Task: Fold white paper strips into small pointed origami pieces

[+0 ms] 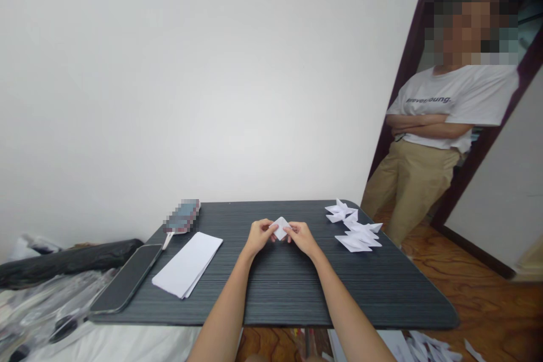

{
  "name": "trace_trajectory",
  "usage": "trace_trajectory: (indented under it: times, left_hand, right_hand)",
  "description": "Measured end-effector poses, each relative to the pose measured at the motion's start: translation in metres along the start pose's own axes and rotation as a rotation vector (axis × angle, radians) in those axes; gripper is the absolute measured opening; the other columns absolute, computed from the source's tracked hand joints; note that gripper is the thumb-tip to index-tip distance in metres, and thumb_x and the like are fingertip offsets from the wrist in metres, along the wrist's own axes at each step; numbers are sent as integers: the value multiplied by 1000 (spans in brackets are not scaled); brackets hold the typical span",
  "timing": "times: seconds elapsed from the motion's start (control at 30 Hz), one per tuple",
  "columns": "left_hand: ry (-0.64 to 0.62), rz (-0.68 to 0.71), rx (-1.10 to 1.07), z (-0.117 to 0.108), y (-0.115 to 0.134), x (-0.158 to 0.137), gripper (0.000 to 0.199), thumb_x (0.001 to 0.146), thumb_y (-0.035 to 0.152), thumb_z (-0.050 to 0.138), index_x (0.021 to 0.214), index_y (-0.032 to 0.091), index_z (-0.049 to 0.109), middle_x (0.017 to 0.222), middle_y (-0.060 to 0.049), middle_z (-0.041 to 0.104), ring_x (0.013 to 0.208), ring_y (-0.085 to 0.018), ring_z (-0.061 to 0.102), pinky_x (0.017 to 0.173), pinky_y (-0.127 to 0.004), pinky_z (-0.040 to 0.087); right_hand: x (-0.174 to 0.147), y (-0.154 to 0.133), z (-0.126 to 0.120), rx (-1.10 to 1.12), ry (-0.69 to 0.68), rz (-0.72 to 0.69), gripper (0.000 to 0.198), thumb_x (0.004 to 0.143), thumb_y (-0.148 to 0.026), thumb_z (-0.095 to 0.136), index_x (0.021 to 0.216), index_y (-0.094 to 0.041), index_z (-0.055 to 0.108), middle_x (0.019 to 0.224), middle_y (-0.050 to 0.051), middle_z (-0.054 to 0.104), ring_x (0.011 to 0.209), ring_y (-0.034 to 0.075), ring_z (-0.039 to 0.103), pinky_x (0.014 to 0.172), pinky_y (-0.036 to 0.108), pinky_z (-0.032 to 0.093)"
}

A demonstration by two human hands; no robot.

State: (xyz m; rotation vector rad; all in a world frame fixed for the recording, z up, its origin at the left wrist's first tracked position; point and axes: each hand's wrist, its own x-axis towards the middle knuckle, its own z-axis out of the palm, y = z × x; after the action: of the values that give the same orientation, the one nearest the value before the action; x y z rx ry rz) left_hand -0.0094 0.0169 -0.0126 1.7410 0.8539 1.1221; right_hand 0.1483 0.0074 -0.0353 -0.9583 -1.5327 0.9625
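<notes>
A small piece of folded white paper, diamond-shaped from here, is held just above the middle of the table. My left hand pinches its left corner, thumb on the near face and fingers behind. At the right corner my right hand grips it the same way. Several folded paper boats lie clustered on the table to the right of my hands. Over on the left rests a stack of white paper sheets. The fingertips behind the folded paper are partly hidden.
The dark table stands against a white wall. A large phone lies at its left edge, with a blurred-out device behind. A person with folded arms stands in the doorway. Paper scraps lie below the table.
</notes>
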Motion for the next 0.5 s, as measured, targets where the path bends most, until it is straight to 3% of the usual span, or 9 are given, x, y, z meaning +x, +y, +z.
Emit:
trace_trajectory:
  times: [0.1,0.23,0.5]
  left_hand:
    - [-26,-78,-66,0,0,0,35,67,42,54,75,8,60,46,-2,55,36,-9,49,37,-18,38]
    - [-52,-139,-202,-2,3,0,40,65,40,57,85,6,60,47,-3,56,35,-9,49,35,-18,35]
    - [-110,-156,-510,-7,9,-4,35,63,31,62,85,4,62,58,-7,60,50,-12,55,54,-26,43]
  right_hand:
    - [-3,-7,2,167,-86,103,37,67,-41,52,84,-10,61,44,1,56,35,12,51,32,19,32]
    - [-7,-17,0,367,-102,139,43,64,-38,58,97,-10,58,50,2,59,39,12,53,38,22,36]
    - [-8,-24,-4,523,-84,118,22,63,-24,57,81,-13,65,51,3,60,47,11,54,47,23,36]
